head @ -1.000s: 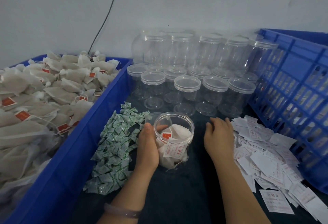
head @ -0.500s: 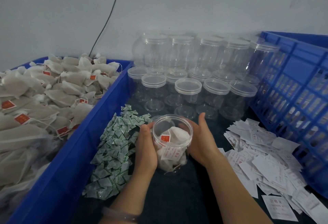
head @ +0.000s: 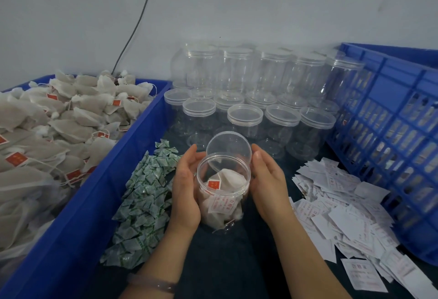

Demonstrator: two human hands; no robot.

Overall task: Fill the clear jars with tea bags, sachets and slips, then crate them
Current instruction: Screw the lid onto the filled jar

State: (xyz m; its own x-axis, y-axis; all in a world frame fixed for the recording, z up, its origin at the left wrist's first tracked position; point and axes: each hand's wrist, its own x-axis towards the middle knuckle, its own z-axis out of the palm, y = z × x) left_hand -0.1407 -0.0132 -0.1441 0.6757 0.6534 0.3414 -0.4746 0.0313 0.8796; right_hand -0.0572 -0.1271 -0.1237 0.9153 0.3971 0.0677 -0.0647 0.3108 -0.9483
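Note:
An open clear jar (head: 222, 194) stands on the dark cloth in front of me, holding tea bags with red tags and a white slip with red print. My left hand (head: 186, 192) grips its left side, fingertips reaching up to the rim. My right hand (head: 267, 180) curves round the right side and holds the clear lid (head: 228, 148), which is tilted up over the jar's far rim. Green-and-white sachets (head: 144, 199) lie in a heap left of the jar, and white slips (head: 336, 204) are spread to its right.
A blue bin (head: 132, 156) on the left is piled with tea bags (head: 71, 121). Several lidded empty jars (head: 246, 118) stand behind in two stacked tiers against the wall. A blue slatted crate (head: 391, 132) stands on the right. A black cable runs down the wall.
My right hand left the slips, came to the jar's right side and now holds the lid tilted at the far rim. My left hand stayed on the jar.

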